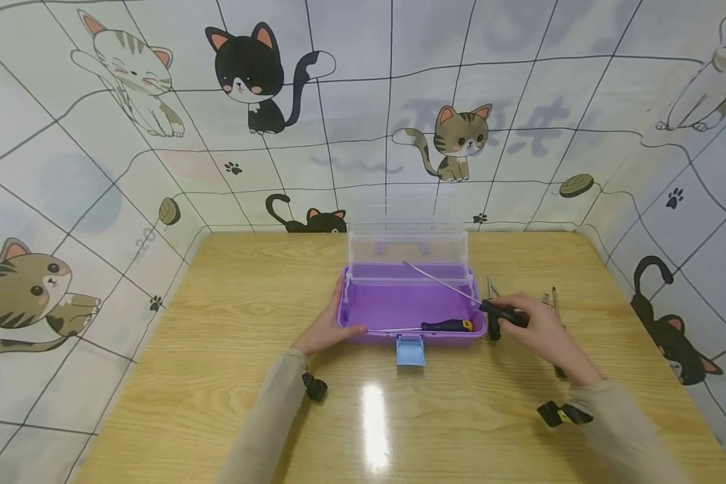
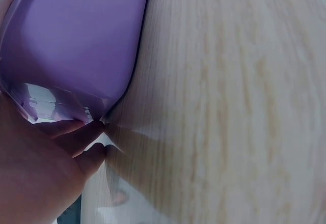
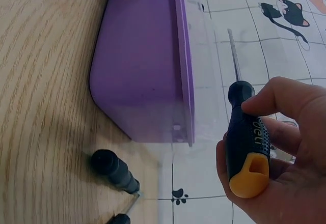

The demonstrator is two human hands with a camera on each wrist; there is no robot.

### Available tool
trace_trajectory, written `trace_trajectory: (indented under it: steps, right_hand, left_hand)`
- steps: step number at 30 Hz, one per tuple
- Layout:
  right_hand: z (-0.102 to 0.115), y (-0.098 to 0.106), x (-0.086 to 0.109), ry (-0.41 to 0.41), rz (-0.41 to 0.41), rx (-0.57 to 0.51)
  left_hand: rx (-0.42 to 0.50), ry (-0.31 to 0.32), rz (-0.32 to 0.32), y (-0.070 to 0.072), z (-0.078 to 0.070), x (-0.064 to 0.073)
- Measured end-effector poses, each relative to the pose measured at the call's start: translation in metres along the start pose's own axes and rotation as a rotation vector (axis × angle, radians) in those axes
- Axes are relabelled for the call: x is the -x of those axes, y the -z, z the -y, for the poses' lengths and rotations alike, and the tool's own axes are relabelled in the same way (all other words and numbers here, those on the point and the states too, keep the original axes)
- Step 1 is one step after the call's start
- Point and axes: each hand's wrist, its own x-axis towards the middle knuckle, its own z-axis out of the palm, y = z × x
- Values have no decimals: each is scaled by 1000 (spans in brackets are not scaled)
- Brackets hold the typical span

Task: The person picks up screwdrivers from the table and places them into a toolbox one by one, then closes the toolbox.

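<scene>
A purple toolbox [image 1: 387, 306] with a raised clear lid [image 1: 363, 250] and a blue latch [image 1: 410, 352] hanging at its front stands mid-table. My left hand [image 1: 329, 331] holds its left end, thumb along the front rim and fingers against the side wall. In my right hand [image 1: 541, 331] is a screwdriver [image 3: 244, 132] with a black handle and a yellow end, gripped by the handle. Its shaft slants left above the box. Inside, along the front wall, lies another screwdriver [image 1: 448, 326], dark with a yellow end.
Right of the box lies a black-handled screwdriver [image 1: 493, 328], seen close in the right wrist view. Another long tool [image 1: 560, 372] is partly covered by my right forearm. The wooden table [image 1: 248, 282] meets cat-print cloth walls [image 1: 363, 148] at the back and sides.
</scene>
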Motion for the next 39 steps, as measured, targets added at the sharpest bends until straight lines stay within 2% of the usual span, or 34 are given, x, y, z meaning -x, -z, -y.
trace_trajectory:
  steps: [7, 11, 16, 26, 33, 39]
  right_hand:
    - [4, -10, -11, 27, 60, -13]
    - [8, -13, -16, 0, 113, -22]
    - [10, -17, -22, -5, 155, -10]
    - [9, -24, -30, -9, 205, -40]
    - [10, -27, -38, 7, 237, -36]
    - [9, -29, -46, 48, 265, -19]
  left_hand:
    - [5, -18, -14, -1, 2, -1]
    - [15, -23, -36, -2, 17, -5]
    - [-24, -12, -57, -3, 31, -9]
    - [-46, -3, -64, -4, 34, -9]
    - [-50, 14, -57, -3, 30, -9]
    - [-26, 36, -12, 0, -1, 0]
